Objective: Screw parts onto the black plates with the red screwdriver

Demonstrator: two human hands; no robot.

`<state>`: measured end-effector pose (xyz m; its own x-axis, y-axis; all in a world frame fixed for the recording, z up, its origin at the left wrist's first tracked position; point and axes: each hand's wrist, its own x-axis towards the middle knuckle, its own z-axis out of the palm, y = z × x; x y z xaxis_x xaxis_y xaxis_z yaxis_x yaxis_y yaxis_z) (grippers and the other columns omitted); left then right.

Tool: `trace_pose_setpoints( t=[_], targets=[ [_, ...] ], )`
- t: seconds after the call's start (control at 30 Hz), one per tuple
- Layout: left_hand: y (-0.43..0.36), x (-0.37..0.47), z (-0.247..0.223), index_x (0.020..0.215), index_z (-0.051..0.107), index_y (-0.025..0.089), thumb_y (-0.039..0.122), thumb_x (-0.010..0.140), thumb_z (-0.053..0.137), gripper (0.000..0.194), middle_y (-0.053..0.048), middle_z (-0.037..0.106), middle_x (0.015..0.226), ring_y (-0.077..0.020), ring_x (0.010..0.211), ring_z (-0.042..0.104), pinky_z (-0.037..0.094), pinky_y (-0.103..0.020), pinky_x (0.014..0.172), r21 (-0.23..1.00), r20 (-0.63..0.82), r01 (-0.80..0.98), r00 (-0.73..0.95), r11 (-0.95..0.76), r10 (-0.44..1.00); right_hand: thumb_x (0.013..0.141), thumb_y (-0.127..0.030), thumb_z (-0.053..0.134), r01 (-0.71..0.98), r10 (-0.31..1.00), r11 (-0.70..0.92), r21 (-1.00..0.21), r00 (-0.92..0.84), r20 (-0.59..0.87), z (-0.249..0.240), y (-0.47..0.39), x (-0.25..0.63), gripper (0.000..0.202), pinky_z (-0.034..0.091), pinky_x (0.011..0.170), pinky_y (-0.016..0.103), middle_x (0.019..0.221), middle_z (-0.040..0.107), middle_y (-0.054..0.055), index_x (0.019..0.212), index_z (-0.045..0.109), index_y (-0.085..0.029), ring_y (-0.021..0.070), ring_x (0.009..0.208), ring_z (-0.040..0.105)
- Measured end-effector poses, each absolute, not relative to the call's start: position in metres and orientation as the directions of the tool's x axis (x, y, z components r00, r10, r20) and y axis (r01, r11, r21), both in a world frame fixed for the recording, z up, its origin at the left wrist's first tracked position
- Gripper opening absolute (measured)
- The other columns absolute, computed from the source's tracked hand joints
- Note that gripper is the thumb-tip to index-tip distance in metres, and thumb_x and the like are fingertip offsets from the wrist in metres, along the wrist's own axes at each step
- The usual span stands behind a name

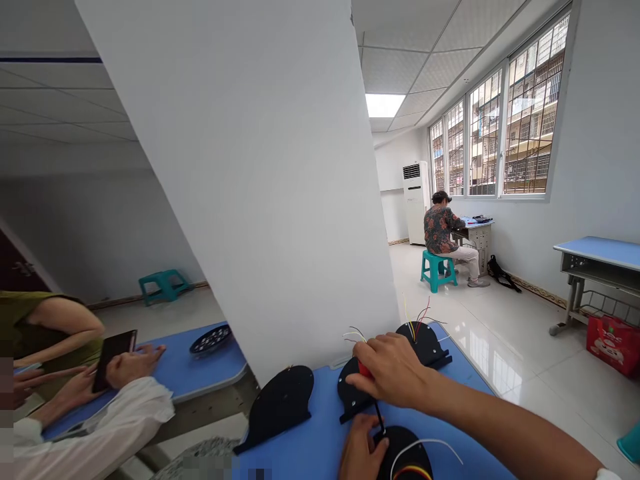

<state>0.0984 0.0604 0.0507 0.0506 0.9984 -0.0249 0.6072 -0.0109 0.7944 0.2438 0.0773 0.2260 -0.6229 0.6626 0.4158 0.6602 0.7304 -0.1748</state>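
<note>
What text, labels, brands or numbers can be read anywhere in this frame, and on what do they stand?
No text can be read in this frame.
Red bag under the far blue desk: a white printed design, too blurred to read.
White air-conditioner cabinet: a faint mark on its front, too small to read.
Black plates by the right hand and left hand: no markings seen.
Phone held by a neighbouring person: screen dark.
</note>
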Motion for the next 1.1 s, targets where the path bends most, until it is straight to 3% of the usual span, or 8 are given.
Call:
trace_pose_setpoints(
  t=[0.13,0.27,0.43,0.57,0.7,0.83,1.0,1.1],
  targets=[
    [0.049,0.095,0.050,0.108,0.072,0.017,0.024,0.068,0.064,0.041,-0.010,0.070,0.115,-0.0345,0.116,0.054,0.040,-0.046,0.104,0.711,0.013,0.701,0.062,-0.053,0.998,0.093,-0.024,0.057,0.617,0.602,0.778,-0.117,-0.681,0.416,0.229,0.077,0.247,0.034,0.045,0.084,0.036,0.113,0.068,0.010,0.125,0.049,-0.016,0.0249,0.101,0.061],
    [0.045,0.100,0.051,0.114,0.069,0.012,0.022,0.070,0.062,0.045,-0.012,0.071,0.118,-0.0311,0.118,0.057,0.039,-0.041,0.107,0.723,-0.043,0.690,0.022,0.016,0.999,0.097,-0.033,0.055,0.623,0.600,0.779,-0.075,-0.705,0.378,0.234,0.077,0.249,0.022,0.043,0.081,0.041,0.087,0.071,0.010,0.106,0.057,-0.014,0.0256,0.079,0.064],
    [0.041,0.106,0.055,0.112,0.068,0.014,0.017,0.069,0.062,0.043,-0.010,0.070,0.118,-0.0288,0.118,0.056,0.039,-0.038,0.107,0.751,-0.058,0.656,-0.042,0.072,0.997,0.095,-0.025,0.056,0.517,0.493,0.856,-0.031,-0.795,0.354,0.241,0.069,0.250,0.034,0.042,0.089,0.034,0.114,0.068,0.009,0.127,0.049,-0.017,0.0228,0.106,0.060],
    [0.038,0.108,0.060,0.110,0.069,0.016,0.017,0.069,0.061,0.041,-0.008,0.070,0.117,-0.0277,0.117,0.056,0.039,-0.037,0.106,0.772,-0.057,0.631,-0.047,0.074,0.997,0.096,-0.033,0.057,0.592,0.556,0.806,0.028,-0.772,0.309,0.242,0.065,0.246,0.025,0.042,0.086,0.042,0.088,0.071,0.011,0.106,0.060,-0.011,0.0258,0.082,0.064],
    [0.036,0.109,0.063,0.111,0.068,0.014,0.017,0.070,0.060,0.042,-0.010,0.069,0.118,-0.0272,0.118,0.056,0.038,-0.037,0.106,0.785,-0.063,0.615,-0.035,0.072,0.997,0.096,-0.026,0.054,0.534,0.484,0.845,0.037,-0.791,0.373,0.240,0.066,0.244,0.031,0.040,0.090,0.038,0.118,0.066,0.012,0.125,0.051,-0.015,0.0268,0.107,0.058],
    [0.036,0.109,0.062,0.111,0.068,0.015,0.017,0.069,0.061,0.043,-0.009,0.069,0.118,-0.0274,0.117,0.055,0.037,-0.037,0.107,0.793,-0.060,0.605,-0.042,0.074,0.997,0.097,-0.030,0.053,0.599,0.546,0.798,0.065,-0.765,0.341,0.237,0.070,0.241,0.017,0.042,0.084,0.041,0.087,0.070,0.009,0.103,0.058,-0.014,0.0254,0.080,0.064],
    [0.036,0.108,0.058,0.109,0.070,0.017,0.020,0.067,0.062,0.043,-0.008,0.070,0.116,-0.0275,0.116,0.055,0.036,-0.037,0.106,0.812,-0.044,0.581,-0.039,0.059,0.998,0.093,-0.027,0.057,0.562,0.504,0.826,0.052,-0.776,0.378,0.236,0.072,0.241,0.026,0.042,0.086,0.036,0.111,0.068,0.009,0.117,0.051,-0.018,0.0245,0.101,0.062],
    [0.035,0.109,0.056,0.108,0.070,0.018,0.020,0.066,0.063,0.043,-0.008,0.070,0.116,-0.0274,0.117,0.055,0.036,-0.037,0.106,0.819,-0.047,0.569,-0.053,0.069,0.997,0.093,-0.025,0.058,0.587,0.528,0.808,0.059,-0.765,0.369,0.235,0.074,0.240,0.013,0.042,0.082,0.037,0.088,0.070,0.007,0.104,0.056,-0.017,0.0235,0.079,0.065]
  ],
)
